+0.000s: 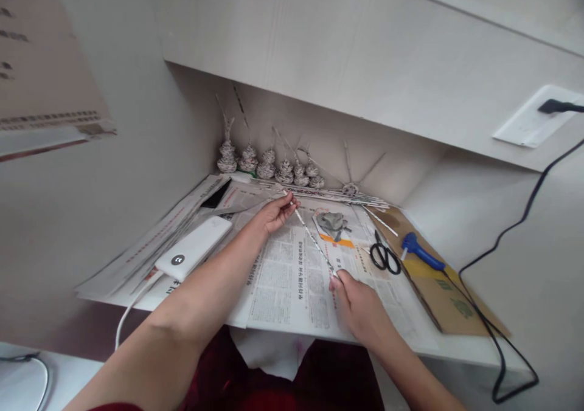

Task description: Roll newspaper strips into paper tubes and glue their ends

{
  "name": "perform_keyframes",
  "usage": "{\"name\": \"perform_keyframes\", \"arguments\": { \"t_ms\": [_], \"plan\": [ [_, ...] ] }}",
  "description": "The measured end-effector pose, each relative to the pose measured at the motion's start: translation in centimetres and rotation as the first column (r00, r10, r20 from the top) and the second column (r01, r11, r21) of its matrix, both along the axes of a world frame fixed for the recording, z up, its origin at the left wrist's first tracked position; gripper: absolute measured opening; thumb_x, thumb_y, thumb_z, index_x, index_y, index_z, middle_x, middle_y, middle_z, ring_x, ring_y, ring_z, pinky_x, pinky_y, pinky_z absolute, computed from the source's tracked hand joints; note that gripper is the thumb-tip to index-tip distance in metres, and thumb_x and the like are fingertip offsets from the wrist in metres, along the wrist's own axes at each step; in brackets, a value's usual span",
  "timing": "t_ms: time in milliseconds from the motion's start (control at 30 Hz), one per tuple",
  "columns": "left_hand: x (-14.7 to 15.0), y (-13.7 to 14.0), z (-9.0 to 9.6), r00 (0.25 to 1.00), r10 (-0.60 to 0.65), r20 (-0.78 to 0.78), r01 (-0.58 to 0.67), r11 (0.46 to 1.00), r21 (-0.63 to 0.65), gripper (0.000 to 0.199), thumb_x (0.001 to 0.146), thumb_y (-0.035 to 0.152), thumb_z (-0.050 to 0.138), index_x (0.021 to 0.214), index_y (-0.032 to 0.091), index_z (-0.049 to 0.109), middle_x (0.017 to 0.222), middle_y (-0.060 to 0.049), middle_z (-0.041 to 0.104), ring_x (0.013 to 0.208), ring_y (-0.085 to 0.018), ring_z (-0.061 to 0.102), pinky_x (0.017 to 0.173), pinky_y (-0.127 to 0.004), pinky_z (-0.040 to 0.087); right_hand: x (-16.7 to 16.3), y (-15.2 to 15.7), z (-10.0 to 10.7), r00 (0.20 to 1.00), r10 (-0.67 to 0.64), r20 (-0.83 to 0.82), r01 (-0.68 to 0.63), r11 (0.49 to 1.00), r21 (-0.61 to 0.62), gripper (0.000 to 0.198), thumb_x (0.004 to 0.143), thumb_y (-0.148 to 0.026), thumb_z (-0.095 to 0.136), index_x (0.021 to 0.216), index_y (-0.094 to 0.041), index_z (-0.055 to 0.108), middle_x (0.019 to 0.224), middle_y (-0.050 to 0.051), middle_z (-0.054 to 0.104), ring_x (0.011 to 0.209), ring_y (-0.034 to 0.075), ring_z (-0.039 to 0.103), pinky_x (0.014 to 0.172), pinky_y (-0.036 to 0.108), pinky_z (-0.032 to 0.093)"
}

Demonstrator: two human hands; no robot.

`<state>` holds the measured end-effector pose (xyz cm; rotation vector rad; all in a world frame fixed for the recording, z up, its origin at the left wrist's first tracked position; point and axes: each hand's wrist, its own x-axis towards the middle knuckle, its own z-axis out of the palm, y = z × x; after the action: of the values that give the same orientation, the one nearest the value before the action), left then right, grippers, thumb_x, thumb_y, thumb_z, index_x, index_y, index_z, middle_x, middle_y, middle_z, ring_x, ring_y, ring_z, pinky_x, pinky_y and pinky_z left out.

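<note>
A thin rolled newspaper stick (312, 235) runs slantwise between my two hands above the newspaper-covered desk. My left hand (279, 211) pinches its far upper end. Its near lower end is gripped between the thumb and fingers of my right hand (356, 304). Behind my left hand lies a bundle of similar paper sticks (319, 192). To the right of the held stick are a crumpled grey cloth-like lump (330, 222) and black-handled scissors (384, 258).
Several woven paper gourds (265, 165) stand along the back wall. A white power bank (194, 248) with a cable sits at left. On the right, a blue glue gun (422, 253) rests on cardboard (460, 304), its black cord trailing over the edge. A cabinet panel (319, 46) overhangs the back.
</note>
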<state>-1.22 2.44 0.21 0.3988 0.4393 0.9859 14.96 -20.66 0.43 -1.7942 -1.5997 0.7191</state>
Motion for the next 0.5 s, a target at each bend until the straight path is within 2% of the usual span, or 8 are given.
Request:
{"name": "perform_keyframes", "arguments": {
  "t_ms": [33,100,167,200,267,333,433,500],
  "plan": [
    [0.0,0.0,0.0,1.000,-0.002,-0.001,0.002,1.000,0.000,0.014,0.087,0.010,0.054,0.074,0.008,0.060,0.064,-0.004,0.064,0.058,-0.011,0.067,0.050,-0.011,0.054,0.1,0.0,-0.1,0.999,0.005,-0.042,-0.007,0.999,-0.032,0.033,0.088,-0.051,0.043,0.073,-0.022,0.050,0.058,0.000,0.050,0.055,0.015,0.049,0.053,0.027,0.035],
    [-0.1,-0.1,0.1,1.000,-0.010,-0.002,0.010,1.000,-0.002,0.016,0.087,0.010,0.053,0.073,0.008,0.060,0.064,-0.005,0.064,0.059,-0.011,0.067,0.050,-0.011,0.054,0.2,0.0,-0.4,0.961,0.012,-0.278,-0.065,0.981,-0.183,0.038,0.089,-0.055,0.037,0.074,-0.022,0.048,0.050,-0.004,0.040,0.044,0.012,0.043,0.046,0.025,0.032],
    [0.0,-0.2,0.1,1.000,-0.018,-0.004,0.018,1.000,-0.005,0.016,0.086,0.011,0.054,0.072,0.008,0.060,0.065,-0.005,0.064,0.061,-0.011,0.067,0.051,-0.011,0.054,0.3,-0.1,-0.7,0.827,-0.020,-0.562,-0.177,0.940,-0.293,0.039,0.088,-0.059,0.036,0.076,-0.022,0.044,0.045,-0.009,0.029,0.037,0.010,0.036,0.040,0.022,0.026],
    [0.0,-0.2,0.1,1.000,-0.022,-0.006,0.022,1.000,-0.006,0.015,0.086,0.011,0.054,0.073,0.008,0.060,0.065,-0.005,0.064,0.061,-0.011,0.067,0.051,-0.011,0.054,0.3,-0.1,-0.9,0.747,-0.032,-0.664,-0.235,0.922,-0.309,0.039,0.088,-0.059,0.038,0.076,-0.022,0.042,0.045,-0.010,0.026,0.036,0.009,0.035,0.038,0.021,0.024],
    [0.0,-0.2,0.0,1.000,-0.028,-0.012,0.028,1.000,-0.005,0.013,0.085,0.010,0.055,0.073,0.008,0.061,0.065,-0.005,0.064,0.061,-0.011,0.067,0.052,-0.011,0.055,0.5,-0.2,-1.0,0.646,-0.045,-0.762,-0.305,0.900,-0.311,0.038,0.087,-0.059,0.041,0.076,-0.022,0.041,0.044,-0.011,0.024,0.034,0.008,0.033,0.036,0.020,0.021],
    [0.1,-0.2,-0.1,0.999,-0.027,-0.018,0.027,1.000,-0.002,0.013,0.085,0.010,0.056,0.074,0.008,0.061,0.066,-0.005,0.064,0.061,-0.011,0.067,0.052,-0.012,0.055,0.7,-0.4,-1.1,0.677,-0.066,-0.733,-0.272,0.903,-0.333,0.040,0.087,-0.060,0.041,0.076,-0.022,0.043,0.044,-0.010,0.026,0.034,0.009,0.036,0.035,0.020,0.023],
    [0.1,0.0,-0.2,1.000,-0.010,-0.022,0.010,1.000,0.006,0.012,0.086,0.010,0.055,0.075,0.009,0.061,0.067,-0.004,0.065,0.063,-0.010,0.067,0.054,-0.011,0.055,1.1,-1.1,-1.1,0.855,-0.100,-0.509,-0.083,0.942,-0.324,0.041,0.086,-0.061,0.041,0.076,-0.021,0.046,0.046,-0.008,0.034,0.037,0.010,0.042,0.037,0.022,0.029],
    [0.0,0.0,-0.1,1.000,-0.002,-0.022,0.002,1.000,0.011,0.013,0.086,0.010,0.055,0.075,0.009,0.061,0.068,-0.004,0.065,0.063,-0.010,0.067,0.054,-0.011,0.055,1.4,-1.7,-0.9,0.925,-0.103,-0.367,0.000,0.963,-0.269,0.040,0.085,-0.059,0.045,0.074,-0.021,0.048,0.047,-0.007,0.039,0.040,0.010,0.044,0.040,0.022,0.032]
  ]
}}
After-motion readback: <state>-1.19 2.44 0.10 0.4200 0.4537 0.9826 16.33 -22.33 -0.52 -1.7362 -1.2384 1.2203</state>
